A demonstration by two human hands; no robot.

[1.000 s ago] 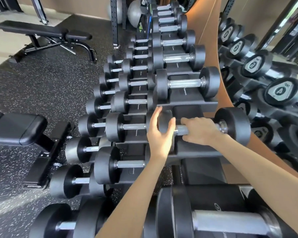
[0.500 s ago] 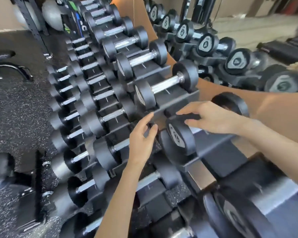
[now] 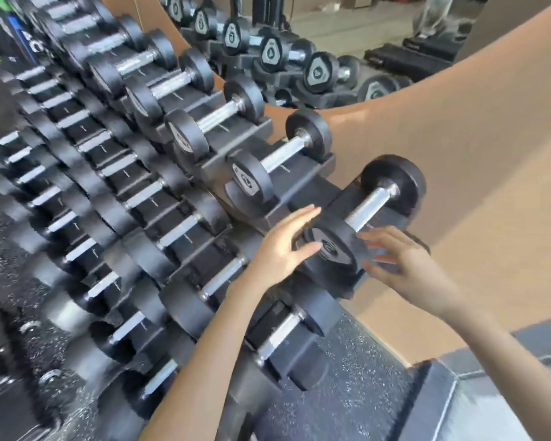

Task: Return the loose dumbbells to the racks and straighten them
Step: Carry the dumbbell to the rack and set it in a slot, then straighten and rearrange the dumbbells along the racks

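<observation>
Top tier of the rack (image 3: 299, 183), near end. The dumbbell (image 3: 357, 218) I am tending lies in its cradle, chrome handle running away from me toward the tan wall (image 3: 458, 154), near head facing me, far head close to that wall.

My left hand (image 3: 282, 246) is open, fingers straight and together, palm against the left side of the near head. Fingertips reach past the head's rim; I cannot tell how firmly it presses.

My right hand (image 3: 401, 262) is on the other side of the same head, fingers spread and slightly curled, blurred. They sit just beside the head's right edge; contact there is unclear. Neither hand is wrapped around the handle.

The next dumbbell (image 3: 282, 160) up the row sits in its own cradle, parallel to mine, with more beyond it in line. Two lower tiers to the left hold smaller dumbbells, all blurred.

A mirror (image 3: 299, 52) above the tan wall shows more dumbbells on a rack. Speckled black floor (image 3: 347, 377) lies below the rack's end.
</observation>
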